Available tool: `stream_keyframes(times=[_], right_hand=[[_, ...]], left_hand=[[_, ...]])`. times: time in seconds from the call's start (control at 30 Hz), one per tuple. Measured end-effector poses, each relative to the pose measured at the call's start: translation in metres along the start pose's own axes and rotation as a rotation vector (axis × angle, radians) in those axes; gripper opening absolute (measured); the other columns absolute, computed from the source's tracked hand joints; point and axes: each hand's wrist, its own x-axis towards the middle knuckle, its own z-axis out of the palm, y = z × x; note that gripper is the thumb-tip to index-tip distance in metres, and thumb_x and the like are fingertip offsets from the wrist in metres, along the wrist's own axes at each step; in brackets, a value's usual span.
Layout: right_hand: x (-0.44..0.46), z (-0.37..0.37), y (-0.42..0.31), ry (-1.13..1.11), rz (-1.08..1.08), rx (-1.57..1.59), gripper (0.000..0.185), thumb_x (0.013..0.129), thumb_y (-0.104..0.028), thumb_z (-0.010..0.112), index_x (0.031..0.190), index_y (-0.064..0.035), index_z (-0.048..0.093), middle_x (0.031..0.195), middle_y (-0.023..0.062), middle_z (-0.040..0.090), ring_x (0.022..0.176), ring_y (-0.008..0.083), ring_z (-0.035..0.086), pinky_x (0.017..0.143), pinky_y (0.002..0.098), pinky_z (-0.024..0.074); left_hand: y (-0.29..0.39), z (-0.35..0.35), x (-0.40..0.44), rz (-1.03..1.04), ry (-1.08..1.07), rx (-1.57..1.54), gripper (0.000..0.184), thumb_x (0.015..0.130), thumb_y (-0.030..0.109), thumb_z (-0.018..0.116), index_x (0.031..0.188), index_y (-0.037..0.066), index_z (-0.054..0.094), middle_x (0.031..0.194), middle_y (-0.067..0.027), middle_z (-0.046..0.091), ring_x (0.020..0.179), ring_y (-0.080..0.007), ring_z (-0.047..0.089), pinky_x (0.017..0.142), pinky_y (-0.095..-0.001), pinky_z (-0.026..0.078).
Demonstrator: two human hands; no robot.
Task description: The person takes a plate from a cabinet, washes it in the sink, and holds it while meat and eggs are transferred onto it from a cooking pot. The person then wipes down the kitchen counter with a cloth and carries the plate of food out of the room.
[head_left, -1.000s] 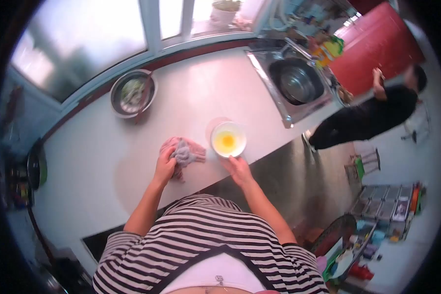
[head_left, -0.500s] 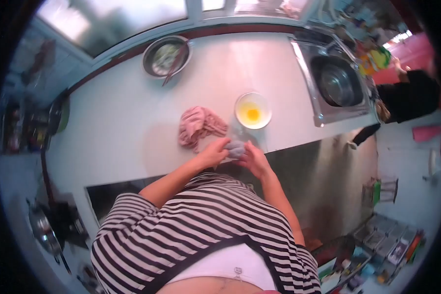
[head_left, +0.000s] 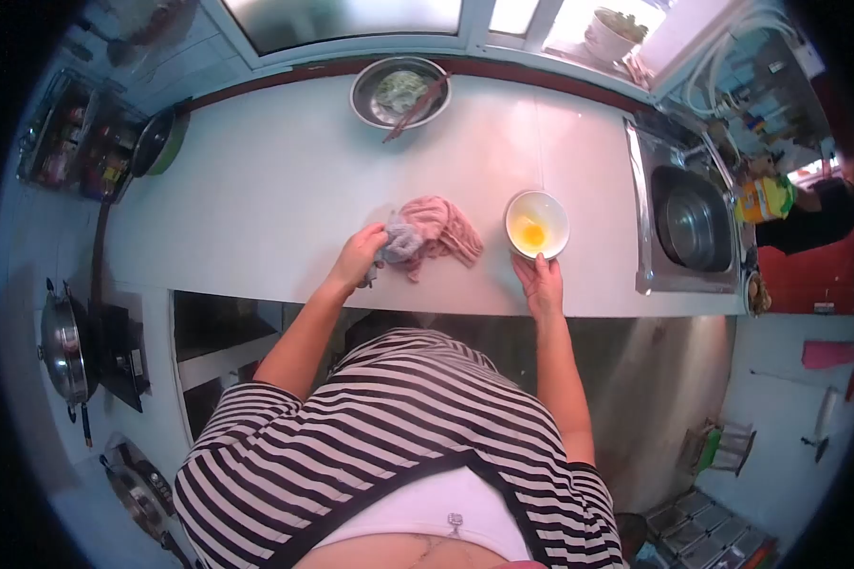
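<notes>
My left hand [head_left: 359,258] is closed on a bunched grey cloth [head_left: 404,237]. That cloth is up against the left side of a crumpled pink cloth [head_left: 438,226] lying on the counter. To the right, my right hand [head_left: 539,283] grips the near rim of a white bowl [head_left: 555,212], thumb at the edge and the other fingers partly hidden beneath it. Inside the bowl is raw egg [head_left: 531,232] with a yellow yolk. I cannot tell whether the bowl rests on the counter or is slightly raised.
A metal basin [head_left: 362,90] with pale green food and chopsticks [head_left: 416,112] across its rim stands at the back of the white counter [head_left: 266,199]. The steel sink [head_left: 643,237] is at the right. Beyond it, a person's arm [head_left: 807,198] is beside a yellow-green package [head_left: 765,199].
My left hand has carried the grey cloth left to the pink cloth. My right hand has let go of the grey cloth and taken hold of the bowl. The head view has shifted.
</notes>
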Motion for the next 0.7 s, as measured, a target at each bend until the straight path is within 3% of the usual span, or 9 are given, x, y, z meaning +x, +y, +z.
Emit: stream_keyframes(times=[0.13, 0.27, 0.43, 0.5, 0.57, 0.6, 0.63, 0.67, 0.7], right_hand=[[0.037, 0.020, -0.006, -0.012, 0.010, -0.010, 0.037, 0.088, -0.013, 0.040, 0.119, -0.0001, 0.026, 0.114, 0.0206, 0.043, 0.103, 0.0339, 0.048, 0.089, 0.0430, 0.0413], [0.101, 0.054, -0.014, -0.050, -0.022, -0.026, 0.037, 0.088, -0.014, 0.039, 0.120, 0.0007, 0.026, 0.114, 0.0197, 0.044, 0.101, 0.0329, 0.050, 0.088, 0.0416, 0.0430], [0.165, 0.084, -0.018, -0.069, -0.049, -0.043, 0.037, 0.089, -0.016, 0.040, 0.119, 0.0010, 0.027, 0.111, 0.0194, 0.045, 0.097, 0.0323, 0.052, 0.085, 0.0405, 0.0456], [0.169, 0.097, -0.014, 0.020, -0.014, -0.067, 0.037, 0.087, -0.017, 0.043, 0.115, 0.0027, 0.029, 0.097, 0.0152, 0.048, 0.091, 0.0288, 0.054, 0.081, 0.0399, 0.0466], [0.149, 0.122, 0.014, 0.139, -0.064, -0.400, 0.037, 0.086, -0.018, 0.046, 0.113, 0.0036, 0.033, 0.090, 0.0113, 0.050, 0.090, 0.0244, 0.055, 0.077, 0.0334, 0.0469], [0.119, 0.135, 0.037, 0.021, -0.289, -0.801, 0.035, 0.082, -0.015, 0.049, 0.110, 0.0030, 0.040, 0.085, 0.0081, 0.052, 0.084, 0.0195, 0.054, 0.074, 0.0292, 0.0448], [0.092, 0.146, 0.074, -0.016, -0.560, -1.135, 0.038, 0.077, -0.016, 0.054, 0.110, 0.0000, 0.044, 0.086, 0.0102, 0.053, 0.081, 0.0212, 0.052, 0.075, 0.0312, 0.0428], [0.069, 0.154, 0.087, -0.376, -0.608, -1.427, 0.043, 0.070, -0.019, 0.058, 0.110, -0.0062, 0.048, 0.101, 0.0169, 0.049, 0.094, 0.0290, 0.048, 0.086, 0.0415, 0.0363], [0.026, 0.183, 0.082, -0.509, -0.622, -1.728, 0.043, 0.066, -0.025, 0.060, 0.106, -0.0103, 0.052, 0.113, 0.0174, 0.042, 0.111, 0.0353, 0.036, 0.094, 0.0507, 0.0259]], left_hand=[[-0.006, -0.043, 0.012, 0.054, 0.118, 0.091, 0.029, 0.081, 0.031, 0.054, 0.084, 0.002, 0.055, 0.066, 0.0022, 0.052, 0.056, -0.0048, 0.045, 0.049, -0.0192, 0.036], [-0.021, -0.078, 0.020, -0.130, 0.238, 0.113, 0.029, 0.078, 0.031, 0.058, 0.084, 0.002, 0.055, 0.065, 0.0016, 0.052, 0.055, -0.0046, 0.044, 0.047, -0.0197, 0.035], [-0.064, -0.098, 0.022, -0.048, 0.306, 0.101, 0.027, 0.079, 0.028, 0.057, 0.090, 0.004, 0.054, 0.071, -0.0004, 0.054, 0.057, -0.0052, 0.046, 0.047, -0.0196, 0.036], [-0.075, -0.104, 0.020, -0.006, 0.344, 0.123, 0.028, 0.079, 0.029, 0.057, 0.088, 0.003, 0.055, 0.068, -0.0002, 0.053, 0.054, -0.0055, 0.045, 0.045, -0.0203, 0.035], [-0.076, -0.112, 0.024, 0.057, 0.367, 0.149, 0.028, 0.078, 0.029, 0.058, 0.086, 0.002, 0.055, 0.064, 0.0001, 0.052, 0.051, -0.0059, 0.044, 0.042, -0.0209, 0.034], [-0.072, -0.117, 0.026, -0.020, 0.368, 0.086, 0.030, 0.079, 0.029, 0.058, 0.089, 0.001, 0.054, 0.065, -0.0003, 0.052, 0.052, -0.0059, 0.045, 0.043, -0.0209, 0.035], [-0.069, -0.119, 0.029, -0.097, 0.366, 0.020, 0.032, 0.079, 0.029, 0.058, 0.093, 0.000, 0.053, 0.065, -0.0007, 0.053, 0.053, -0.0059, 0.046, 0.044, -0.0209, 0.036], [-0.065, -0.119, 0.033, -0.097, 0.346, 0.022, 0.032, 0.079, 0.029, 0.058, 0.093, 0.000, 0.053, 0.065, -0.0007, 0.053, 0.053, -0.0059, 0.046, 0.044, -0.0209, 0.036], [-0.061, -0.118, 0.038, -0.102, 0.368, 0.001, 0.036, 0.079, 0.029, 0.058, 0.097, -0.001, 0.052, 0.065, -0.0010, 0.053, 0.052, -0.0058, 0.045, 0.043, -0.0206, 0.035]])
